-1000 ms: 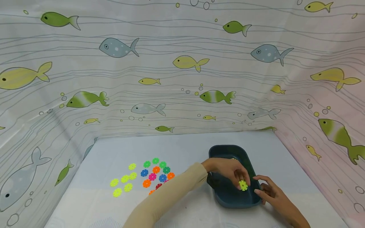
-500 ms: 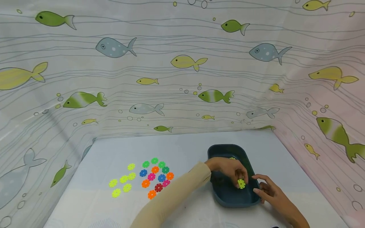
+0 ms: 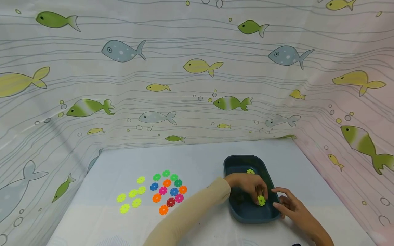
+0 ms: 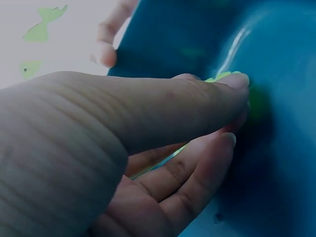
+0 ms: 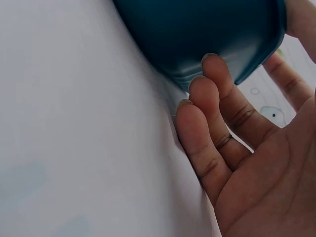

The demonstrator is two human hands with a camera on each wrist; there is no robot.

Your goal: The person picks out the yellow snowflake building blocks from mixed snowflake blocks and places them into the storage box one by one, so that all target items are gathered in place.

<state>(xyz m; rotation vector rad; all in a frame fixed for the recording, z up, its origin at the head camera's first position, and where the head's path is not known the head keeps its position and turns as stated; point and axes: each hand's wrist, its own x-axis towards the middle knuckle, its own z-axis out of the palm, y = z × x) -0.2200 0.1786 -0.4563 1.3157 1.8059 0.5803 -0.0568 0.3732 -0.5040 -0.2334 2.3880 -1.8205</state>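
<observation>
My left hand, in a beige sleeve, reaches into a dark teal plastic tub. Between thumb and fingertips it pinches a yellow-green flower-shaped disc; in the left wrist view only the edge of that disc shows past the thumb. Another yellow-green disc lies at the tub's far end, partly covered by the hand. At the tub's right side, my right hand grips the rim with thumb and index finger. Its other fingers curl against the outer wall in the right wrist view.
Several yellow-green discs lie on the white table at the left. Beside them is a cluster of green, blue, pink, red and orange discs. Fish-printed sheeting walls off the back and both sides.
My left hand has shifted slightly right inside the tub with the disc still pinched, so the disc at the far end shows more. The right hand stays on the rim. The head view drifts slightly.
</observation>
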